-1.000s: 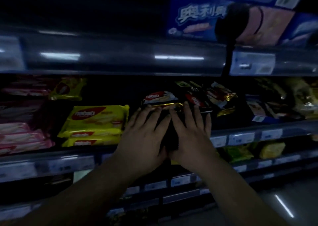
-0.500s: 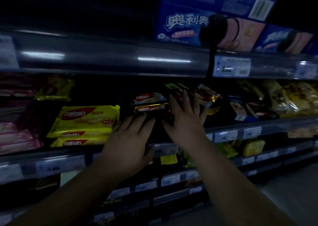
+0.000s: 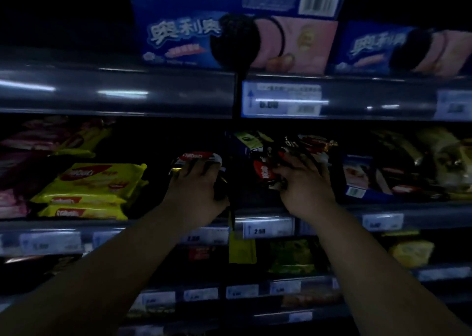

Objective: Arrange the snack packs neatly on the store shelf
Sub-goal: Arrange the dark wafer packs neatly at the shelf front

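Dim store shelf (image 3: 408,214) carries my work: left hand (image 3: 194,195) presses flat on the dark pack stack (image 3: 198,158), long axis sideways; right of it, right hand (image 3: 304,190) grips a tilted red-labelled pack (image 3: 264,173).

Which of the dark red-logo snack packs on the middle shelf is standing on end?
The dark red-logo pack in the right hand, its logo running vertically. The dark pack under the left hand lies flat, logo reading across.

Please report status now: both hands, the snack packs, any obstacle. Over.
Left hand on dark pack stack, grip unclear. Right hand closed on red-labelled dark pack. Yellow packs stacked left, untouched. Nothing blocking. Over.
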Demonstrator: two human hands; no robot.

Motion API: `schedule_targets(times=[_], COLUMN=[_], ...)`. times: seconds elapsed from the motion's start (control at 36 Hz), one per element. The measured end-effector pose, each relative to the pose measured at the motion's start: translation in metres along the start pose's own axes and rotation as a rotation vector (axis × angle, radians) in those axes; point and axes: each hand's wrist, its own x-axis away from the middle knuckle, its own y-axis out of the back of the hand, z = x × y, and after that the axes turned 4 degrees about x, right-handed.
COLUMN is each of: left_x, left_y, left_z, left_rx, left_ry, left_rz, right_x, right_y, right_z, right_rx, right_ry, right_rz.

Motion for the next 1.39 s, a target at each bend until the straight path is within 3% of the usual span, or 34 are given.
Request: schedule_targets(times=[0.14, 0.28, 0.36, 0.64, 0.92, 1.08, 1.17, 1.28, 1.39], left_x=[-0.009, -0.001, 0.007, 0.062, 0.081, 0.074, 0.063, 0.044, 0.022], left_y=[-0.005, 0.004, 0.012, 0.012, 0.014, 0.025, 0.022, 0.015, 0.002], left_z=[0.001, -0.009, -0.014, 0.016, 0.025, -0.001, -0.016, -0.037, -0.064], left_rx=[-0.078, -0.145, -0.184, -0.099, -0.130, -0.143, -0.128, -0.126, -0.116], left_ry=[0.035, -0.004, -0.034, -0.137, -0.146, -0.144, -0.232, -0.287, -0.336], left_rz=[0.095, 0.045, 0.033, -0.134, -0.076, -0.113, -0.142, -0.103, -0.060], right_x=[0.001, 0.019, 0.019, 0.003, -0.001, 0.009, 0.014, 0.017, 0.023], right_y=[0.008, 0.002, -0.003, -0.006, -0.007, -0.001, 0.009, 0.009, 0.007], right_z=[-0.007, 0.051, 0.081, 0.110, 0.123, 0.112, 0.089, 0.035, -0.018], right_rx=[0.062, 0.018, -0.067, -0.319, -0.516, -0.493, -0.417, -0.198, -0.129], right_ry=[-0.181, 0.124, 0.244, 0.262, 0.278, 0.355, 0.295, 0.068, -0.167], right_rz=[0.103, -0.015, 0.003, 0.223, 0.266, 0.271, 0.114, -0.106, -0.099])
